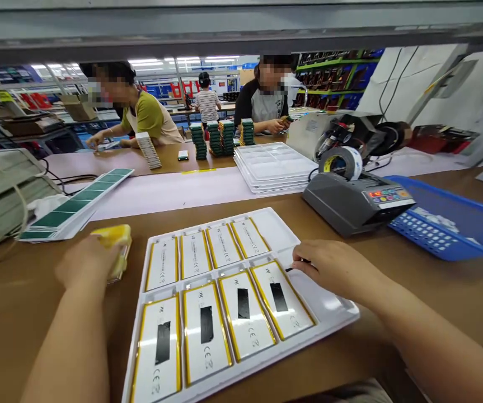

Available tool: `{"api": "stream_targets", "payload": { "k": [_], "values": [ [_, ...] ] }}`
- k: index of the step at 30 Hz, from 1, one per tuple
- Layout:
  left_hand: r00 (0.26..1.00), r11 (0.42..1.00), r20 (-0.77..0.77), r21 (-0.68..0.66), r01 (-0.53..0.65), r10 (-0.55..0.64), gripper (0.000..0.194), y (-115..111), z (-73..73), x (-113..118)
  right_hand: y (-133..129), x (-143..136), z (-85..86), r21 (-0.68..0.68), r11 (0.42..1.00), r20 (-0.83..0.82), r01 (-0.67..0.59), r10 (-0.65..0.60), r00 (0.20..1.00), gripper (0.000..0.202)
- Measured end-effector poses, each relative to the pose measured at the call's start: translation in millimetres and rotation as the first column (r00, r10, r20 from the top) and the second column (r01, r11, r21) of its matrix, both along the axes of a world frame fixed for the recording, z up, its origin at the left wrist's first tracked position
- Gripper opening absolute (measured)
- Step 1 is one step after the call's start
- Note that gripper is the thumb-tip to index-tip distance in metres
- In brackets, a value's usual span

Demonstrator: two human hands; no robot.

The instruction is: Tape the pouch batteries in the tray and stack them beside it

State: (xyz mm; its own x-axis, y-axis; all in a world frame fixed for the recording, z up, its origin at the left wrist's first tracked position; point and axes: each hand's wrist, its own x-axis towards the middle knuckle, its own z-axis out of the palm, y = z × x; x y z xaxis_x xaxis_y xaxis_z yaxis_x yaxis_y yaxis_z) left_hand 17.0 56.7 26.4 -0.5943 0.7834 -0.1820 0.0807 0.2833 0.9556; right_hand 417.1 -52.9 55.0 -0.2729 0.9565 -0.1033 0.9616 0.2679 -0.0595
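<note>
A white plastic tray lies in front of me with two rows of flat white battery packs edged in yellow. Each pack in the near row, such as this battery pack, carries a black tape strip; the far-row battery packs show none. My right hand is over the tray's right side, its fingertips pinching a small strip of black tape. Left of the tray, my left hand, blurred, has its fingers round a yellow and white block, whose kind I cannot make out.
A grey tape dispenser with a tape roll stands beyond my right hand, beside a blue basket. Stacked white trays sit behind. Green-and-white sheets lie at left. Co-workers work across the bench, near stacked green parts. A shelf edge runs overhead.
</note>
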Motion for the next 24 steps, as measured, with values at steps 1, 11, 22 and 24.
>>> {"api": "stream_targets", "payload": {
  "k": [1, 11, 22, 24],
  "values": [
    [1.000, 0.998, -0.030, 0.069, 0.001, 0.001, 0.032, -1.1, 4.9, 5.8, -3.5, -1.1, 0.2, 0.003, 1.000, 0.045, -0.001, 0.001, 0.999, 0.022],
    [0.514, 0.873, 0.706, 0.369, 0.319, -0.486, 0.022, -3.1, -12.6, 68.5, -18.8, -22.7, -14.2, 0.046, 0.999, 0.192, 0.000, -0.009, 0.981, 0.026],
    [0.314, 0.784, 0.746, 0.428, 0.449, -0.587, 0.054, -10.7, -25.8, 67.8, 2.6, -18.7, -18.3, -0.494, 0.862, -0.426, 0.112, -0.352, 0.834, 0.027],
    [0.257, 0.777, 0.776, 0.423, 0.467, -0.577, 0.062, -12.4, -26.4, 67.6, 10.4, -23.3, -9.4, -0.513, 0.856, -0.504, 0.067, -0.363, 0.784, 0.029]
  ]
}}
